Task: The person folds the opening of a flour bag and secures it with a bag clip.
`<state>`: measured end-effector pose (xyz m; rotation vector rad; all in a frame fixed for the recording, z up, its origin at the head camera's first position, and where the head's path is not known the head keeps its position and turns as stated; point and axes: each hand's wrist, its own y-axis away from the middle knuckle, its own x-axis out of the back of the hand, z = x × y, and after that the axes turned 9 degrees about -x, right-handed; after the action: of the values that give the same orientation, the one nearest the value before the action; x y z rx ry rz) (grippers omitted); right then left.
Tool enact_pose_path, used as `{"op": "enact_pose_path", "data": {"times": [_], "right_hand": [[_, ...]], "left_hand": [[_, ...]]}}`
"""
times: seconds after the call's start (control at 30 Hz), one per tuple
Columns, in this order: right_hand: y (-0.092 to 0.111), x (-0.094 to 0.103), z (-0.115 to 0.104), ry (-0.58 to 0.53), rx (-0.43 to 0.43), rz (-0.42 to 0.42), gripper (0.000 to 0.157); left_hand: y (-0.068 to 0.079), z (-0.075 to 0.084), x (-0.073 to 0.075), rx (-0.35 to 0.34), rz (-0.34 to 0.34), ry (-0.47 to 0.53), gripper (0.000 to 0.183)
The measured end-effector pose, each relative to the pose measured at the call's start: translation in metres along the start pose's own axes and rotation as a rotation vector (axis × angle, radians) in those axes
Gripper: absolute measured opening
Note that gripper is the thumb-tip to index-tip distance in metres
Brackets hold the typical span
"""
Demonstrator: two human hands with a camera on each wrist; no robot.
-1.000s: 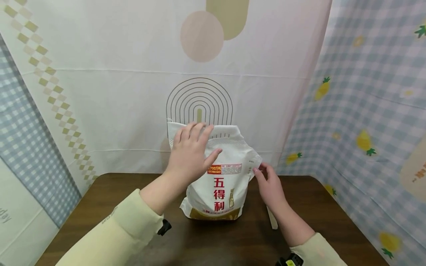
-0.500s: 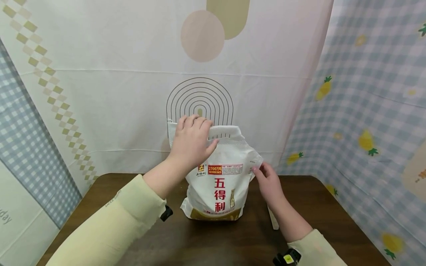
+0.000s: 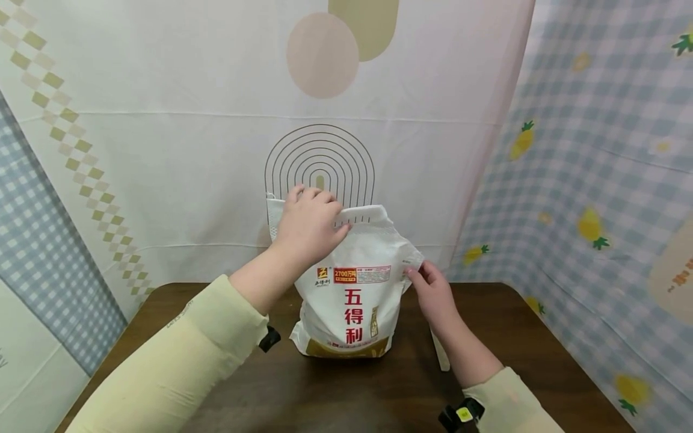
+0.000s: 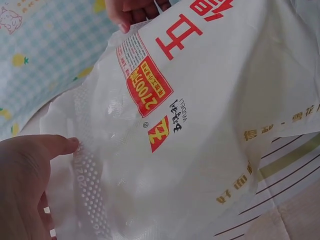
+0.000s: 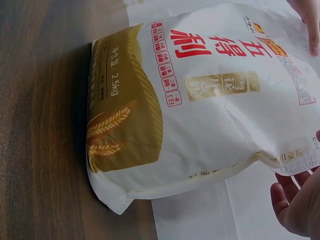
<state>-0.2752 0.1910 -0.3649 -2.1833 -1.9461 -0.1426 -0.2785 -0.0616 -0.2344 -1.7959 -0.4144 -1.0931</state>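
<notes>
A white flour bag (image 3: 360,246) with red lettering and a gold base stands upright on the brown table (image 3: 238,373). Its wheat-ear print (image 5: 112,122) shows in the right wrist view. My left hand (image 3: 308,222) grips the bag's top edge left of its middle. In the left wrist view the thumb lies on the front by the dotted band, and most of the fingers are hidden behind. At the upper right side edge, my right hand (image 3: 435,294) pinches the bag, thumb in front and fingers behind.
Under my right forearm lies a thin pale flat stick (image 3: 441,352), partly covered. A white patterned cloth (image 3: 189,180) hangs behind the table, and a blue checked cloth (image 3: 568,198) hangs at the right.
My left hand has moved slightly at the top edge, its fingers curling over it and its thumb closing on the front. My right hand stays at the side edge.
</notes>
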Motion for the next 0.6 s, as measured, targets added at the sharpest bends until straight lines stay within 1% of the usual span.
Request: {"op": "enact_pose_path", "data": {"times": [0.17, 0.4, 0.6], "right_hand": [[-0.0004, 0.0006, -0.0008, 0.004, 0.004, -0.006, 0.037], [-0.0044, 0.0037, 0.0005, 0.091, -0.019, 0.042, 0.038], [-0.0095, 0.0042, 0.0025, 0.109, -0.013, 0.059, 0.037]], "left_hand": [[0.0003, 0.0009, 0.0015, -0.002, -0.018, 0.028, 0.027], [-0.0015, 0.0034, 0.0022, 0.002, -0.039, 0.081, 0.024], [-0.0055, 0.0054, 0.0027, -0.006, -0.052, 0.082, 0.023]]}}
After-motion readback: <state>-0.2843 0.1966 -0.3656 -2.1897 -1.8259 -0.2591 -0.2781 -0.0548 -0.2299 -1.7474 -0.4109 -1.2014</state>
